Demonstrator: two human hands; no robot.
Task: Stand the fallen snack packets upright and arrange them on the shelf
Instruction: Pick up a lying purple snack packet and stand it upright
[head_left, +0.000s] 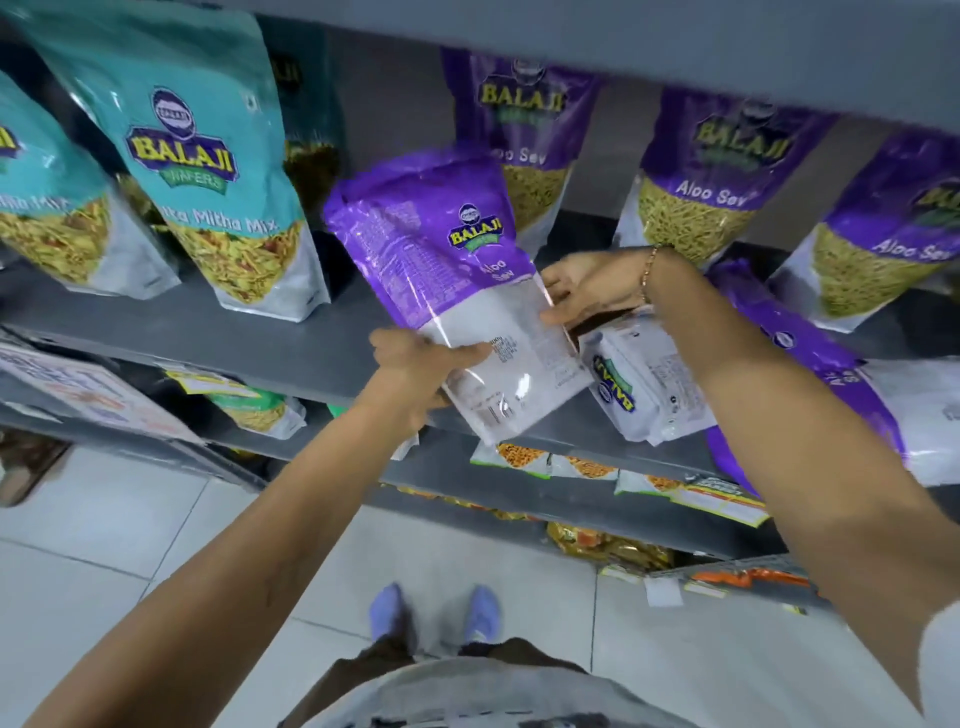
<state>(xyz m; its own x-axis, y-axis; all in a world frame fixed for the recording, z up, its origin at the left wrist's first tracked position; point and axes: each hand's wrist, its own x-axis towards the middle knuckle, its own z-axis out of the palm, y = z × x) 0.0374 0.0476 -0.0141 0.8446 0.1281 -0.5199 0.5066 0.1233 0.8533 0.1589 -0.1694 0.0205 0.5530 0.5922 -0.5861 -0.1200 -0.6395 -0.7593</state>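
Both hands (415, 358) grip purple packet (441, 249); sev fills shelved pouches (696, 218).

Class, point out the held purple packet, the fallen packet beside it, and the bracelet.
Held packet (441, 244), head view, purple upper panel.
Fallen packet (649, 374), head view, white back face.
Bracelet (647, 273), head view, chain at right wrist.
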